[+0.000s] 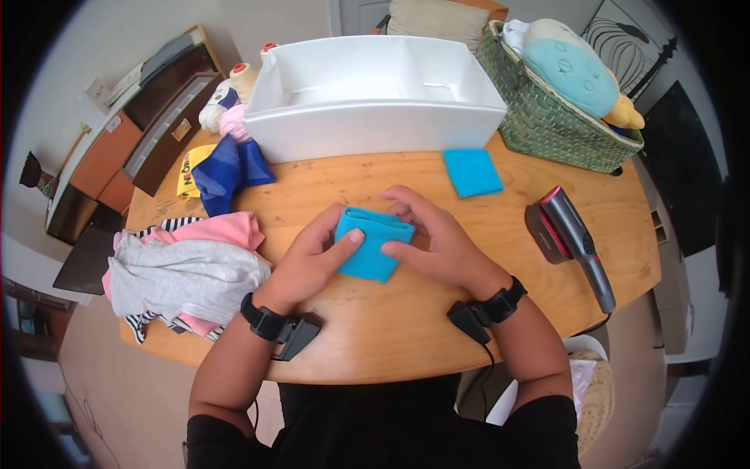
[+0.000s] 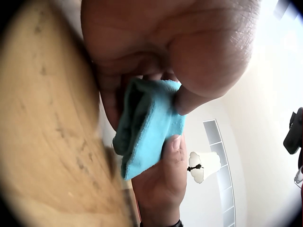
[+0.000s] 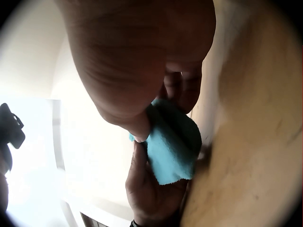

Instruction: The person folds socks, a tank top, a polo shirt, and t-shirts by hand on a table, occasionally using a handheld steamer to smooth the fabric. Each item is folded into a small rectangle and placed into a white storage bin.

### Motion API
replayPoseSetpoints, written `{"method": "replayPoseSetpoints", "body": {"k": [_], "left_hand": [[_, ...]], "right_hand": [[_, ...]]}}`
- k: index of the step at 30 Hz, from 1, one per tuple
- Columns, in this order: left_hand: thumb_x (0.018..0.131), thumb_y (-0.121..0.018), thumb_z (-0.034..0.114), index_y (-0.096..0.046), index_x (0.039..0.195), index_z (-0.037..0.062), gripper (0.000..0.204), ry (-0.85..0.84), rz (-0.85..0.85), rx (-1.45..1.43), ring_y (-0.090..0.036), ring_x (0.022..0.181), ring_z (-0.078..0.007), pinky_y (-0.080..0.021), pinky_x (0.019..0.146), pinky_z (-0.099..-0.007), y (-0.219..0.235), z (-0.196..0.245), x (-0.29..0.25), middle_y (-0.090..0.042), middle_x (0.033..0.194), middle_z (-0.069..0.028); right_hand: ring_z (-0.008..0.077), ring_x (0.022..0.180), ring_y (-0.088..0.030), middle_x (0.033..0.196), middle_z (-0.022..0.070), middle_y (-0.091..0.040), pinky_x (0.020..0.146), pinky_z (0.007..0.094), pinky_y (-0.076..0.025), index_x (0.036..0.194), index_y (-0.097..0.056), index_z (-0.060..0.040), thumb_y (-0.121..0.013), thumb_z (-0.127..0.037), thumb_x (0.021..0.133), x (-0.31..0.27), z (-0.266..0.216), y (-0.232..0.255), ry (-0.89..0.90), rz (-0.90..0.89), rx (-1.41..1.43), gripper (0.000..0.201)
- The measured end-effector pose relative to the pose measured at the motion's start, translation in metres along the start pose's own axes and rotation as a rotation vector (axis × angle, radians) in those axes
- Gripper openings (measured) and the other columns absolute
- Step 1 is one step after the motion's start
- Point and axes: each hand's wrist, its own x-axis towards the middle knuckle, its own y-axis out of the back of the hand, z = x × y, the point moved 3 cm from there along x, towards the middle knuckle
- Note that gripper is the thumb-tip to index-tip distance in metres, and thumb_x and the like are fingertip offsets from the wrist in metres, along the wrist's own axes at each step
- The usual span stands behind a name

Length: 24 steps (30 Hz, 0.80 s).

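A folded turquoise cloth (image 1: 373,254) is held up over the middle of the table, its layered edge at the top. The left hand (image 1: 314,258) grips its left side, thumb on the near face and fingers behind. From the right, the right hand (image 1: 441,242) pinches the cloth, thumb at the near face, fingers at the back, partly hidden. Layers of the cloth (image 2: 154,135) show between both hands in the left wrist view. In the right wrist view the cloth (image 3: 173,151) hangs below the right thumb. A second folded turquoise cloth (image 1: 473,173) lies flat behind the right hand.
A white divided box (image 1: 375,129) stands at the back of the wooden table (image 1: 375,336). Left are piled clothes (image 1: 180,270), a blue cloth (image 1: 223,176) and yarn (image 1: 233,123). Right are a green woven basket (image 1: 558,129) with plush toys and a dark handheld appliance (image 1: 582,246).
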Motion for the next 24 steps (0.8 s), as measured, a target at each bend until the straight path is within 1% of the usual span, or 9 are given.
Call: {"method": "replayPoseSetpoints", "body": {"k": [2, 6, 8, 12, 15, 17, 21, 23, 24], "left_hand": [[0.112, -0.061, 0.024, -0.057, 0.127, 0.0057, 0.024, -0.014, 0.011, 0.011, -0.057, 0.104, -0.0044, -0.05, 0.09, -0.0253, 0.001, 0.0, -0.001, -0.061, 0.109, 0.0017], [0.11, -0.066, 0.022, -0.054, 0.122, 0.0075, 0.023, -0.056, 0.11, -0.032, -0.054, 0.101, -0.0043, -0.05, 0.087, -0.0252, -0.001, 0.005, 0.0, -0.058, 0.108, 0.0021], [0.109, -0.067, 0.022, -0.053, 0.122, 0.0079, 0.024, -0.069, 0.121, -0.039, -0.053, 0.1, -0.0042, -0.049, 0.085, -0.0251, 0.001, 0.005, -0.001, -0.057, 0.108, 0.0021], [0.106, -0.071, 0.021, -0.053, 0.112, 0.0097, 0.021, -0.074, 0.084, -0.008, -0.05, 0.095, -0.0032, -0.046, 0.08, -0.0236, 0.001, 0.007, -0.002, -0.055, 0.102, 0.0039], [0.105, -0.072, 0.019, -0.054, 0.107, 0.0104, 0.02, -0.066, 0.088, -0.003, -0.049, 0.091, -0.0026, -0.045, 0.077, -0.023, -0.002, 0.011, -0.002, -0.054, 0.097, 0.0052], [0.105, -0.073, 0.018, -0.054, 0.106, 0.0106, 0.02, -0.057, 0.097, -0.001, -0.049, 0.09, -0.0025, -0.045, 0.076, -0.0229, -0.002, 0.01, -0.003, -0.053, 0.095, 0.0057], [0.103, -0.074, 0.016, -0.054, 0.105, 0.0104, 0.022, -0.036, 0.083, -0.019, -0.05, 0.089, -0.0025, -0.045, 0.075, -0.023, 0.0, 0.006, -0.002, -0.054, 0.095, 0.0057], [0.103, -0.075, 0.016, -0.053, 0.104, 0.0104, 0.022, -0.036, 0.082, -0.013, -0.05, 0.089, -0.0025, -0.045, 0.075, -0.023, -0.001, 0.008, -0.002, -0.055, 0.095, 0.0055], [0.102, -0.075, 0.015, -0.053, 0.106, 0.0101, 0.023, -0.041, 0.081, -0.019, -0.051, 0.09, -0.0029, -0.045, 0.076, -0.0231, -0.002, 0.01, -0.002, -0.055, 0.096, 0.0049]], "right_hand": [[0.0197, 0.107, -0.066, 0.122, 0.013, -0.063, 0.086, 0.0326, -0.058, 0.153, -0.044, -0.0036, -0.082, -0.014, 0.094, 0.0, 0.005, 0.0, -0.015, 0.075, 0.061, 0.071], [0.0189, 0.106, -0.068, 0.119, 0.0131, -0.063, 0.085, 0.031, -0.058, 0.152, -0.043, -0.0033, -0.083, -0.015, 0.094, -0.001, 0.008, -0.002, -0.068, 0.106, 0.128, 0.072], [0.0157, 0.098, -0.07, 0.116, 0.0121, -0.064, 0.08, 0.029, -0.058, 0.147, -0.046, -0.0027, -0.083, -0.014, 0.094, 0.001, 0.009, -0.003, -0.124, 0.043, 0.158, 0.065], [0.0119, 0.088, -0.07, 0.112, 0.0109, -0.065, 0.076, 0.0267, -0.057, 0.138, -0.049, -0.003, -0.082, -0.012, 0.095, 0.001, 0.008, -0.004, -0.108, 0.09, 0.129, 0.055], [0.009, 0.08, -0.067, 0.099, 0.0074, -0.066, 0.072, 0.0259, -0.055, 0.126, -0.052, -0.0031, -0.079, -0.011, 0.097, 0.001, 0.007, -0.003, -0.076, 0.124, 0.149, 0.041], [0.0066, 0.076, -0.062, 0.086, 0.0034, -0.064, 0.067, 0.0255, -0.052, 0.114, -0.053, -0.0033, -0.076, -0.01, 0.099, -0.001, 0.007, -0.003, -0.116, 0.05, 0.145, 0.028], [0.0055, 0.084, -0.066, 0.089, -0.0002, -0.067, 0.071, 0.0223, -0.05, 0.111, -0.054, -0.0055, -0.072, -0.007, 0.102, 0.0, 0.005, -0.005, -0.161, -0.006, 0.155, 0.02], [0.0038, 0.071, -0.056, 0.08, 0.0009, -0.061, 0.061, 0.0239, -0.045, 0.102, -0.05, -0.0045, -0.069, -0.009, 0.103, 0.0, 0.002, -0.005, -0.081, 0.058, 0.157, 0.019], [0.0038, 0.071, -0.056, 0.08, 0.0009, -0.061, 0.061, 0.0239, -0.045, 0.102, -0.05, -0.0045, -0.069, -0.009, 0.103, 0.0, 0.002, -0.004, -0.079, 0.059, 0.156, 0.019]]}}
